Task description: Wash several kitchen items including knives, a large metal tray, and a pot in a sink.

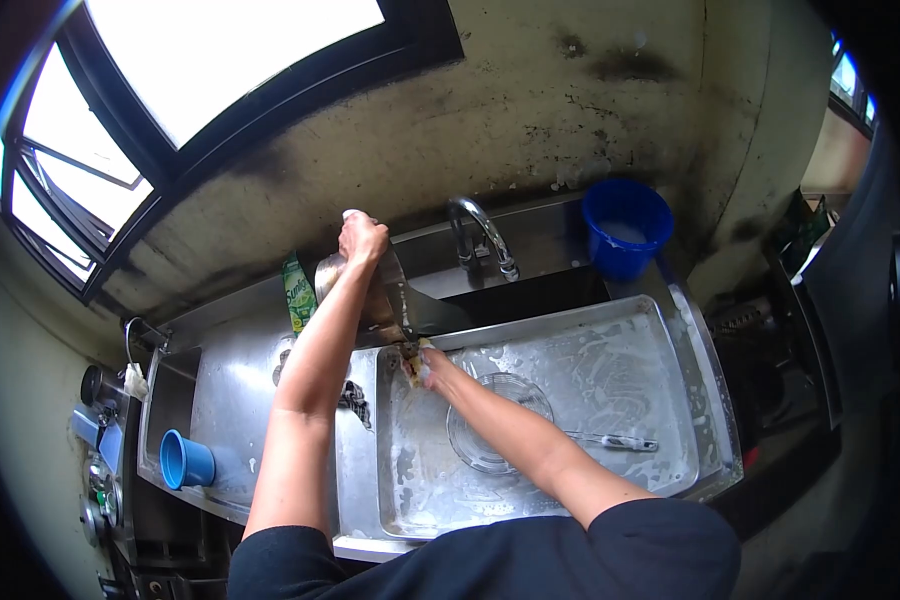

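Observation:
My left hand [364, 238] grips the upper part of a tilted metal pot [379, 300] with suds on its side. A small white patch shows beside the fingers; I cannot tell what it is. Lower down, my right hand [435, 369] holds a soapy yellowish sponge [418, 367] against the pot's lower edge. Beneath this arm, a large rectangular metal tray [607, 360], streaked with suds, lies across the sink. A round wire skimmer [502, 386] rests in the tray, partly hidden by my right forearm, its handle [626, 442] pointing right.
Behind the tray rises a curved chrome faucet [487, 229]. A dark blue bucket [626, 229] with sudsy liquid stands at the back right. Left are a green Sunlight detergent pack [298, 296], a dark patterned cloth [355, 401] and a light blue plastic tub [187, 459] near the counter's edge.

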Action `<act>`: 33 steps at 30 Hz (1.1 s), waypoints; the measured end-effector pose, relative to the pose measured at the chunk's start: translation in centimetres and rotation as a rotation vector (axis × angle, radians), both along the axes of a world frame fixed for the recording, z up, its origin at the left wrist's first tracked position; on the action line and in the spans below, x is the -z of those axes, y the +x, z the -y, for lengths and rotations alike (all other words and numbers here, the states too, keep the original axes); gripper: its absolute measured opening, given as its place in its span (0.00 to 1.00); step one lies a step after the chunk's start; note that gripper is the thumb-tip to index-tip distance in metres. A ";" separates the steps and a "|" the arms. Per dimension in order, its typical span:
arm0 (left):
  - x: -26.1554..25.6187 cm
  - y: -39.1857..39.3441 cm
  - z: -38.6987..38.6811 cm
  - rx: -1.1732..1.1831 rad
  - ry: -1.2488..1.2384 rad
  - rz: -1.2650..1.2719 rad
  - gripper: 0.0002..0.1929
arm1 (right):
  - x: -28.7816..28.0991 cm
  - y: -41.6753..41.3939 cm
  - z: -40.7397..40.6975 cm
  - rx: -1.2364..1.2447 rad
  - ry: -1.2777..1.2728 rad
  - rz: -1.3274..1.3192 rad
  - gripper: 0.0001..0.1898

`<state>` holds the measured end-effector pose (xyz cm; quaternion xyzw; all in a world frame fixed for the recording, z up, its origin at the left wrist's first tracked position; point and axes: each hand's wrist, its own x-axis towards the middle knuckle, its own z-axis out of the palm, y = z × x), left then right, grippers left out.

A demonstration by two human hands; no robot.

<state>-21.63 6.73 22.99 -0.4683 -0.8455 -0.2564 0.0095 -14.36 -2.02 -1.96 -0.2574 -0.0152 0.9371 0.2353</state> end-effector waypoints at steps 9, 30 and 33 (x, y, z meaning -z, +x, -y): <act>-0.7 2.7 0.4 -0.002 -0.069 -0.093 0.15 | -1.2 0.6 1.3 -0.174 0.059 -0.351 0.12; 1.0 -2.5 23.9 0.205 0.797 0.692 0.22 | -8.0 24.3 12.4 -0.166 1.931 1.432 0.16; 1.1 -1.6 24.1 0.263 0.768 0.715 0.22 | -6.6 27.5 13.8 -0.377 2.110 1.425 0.15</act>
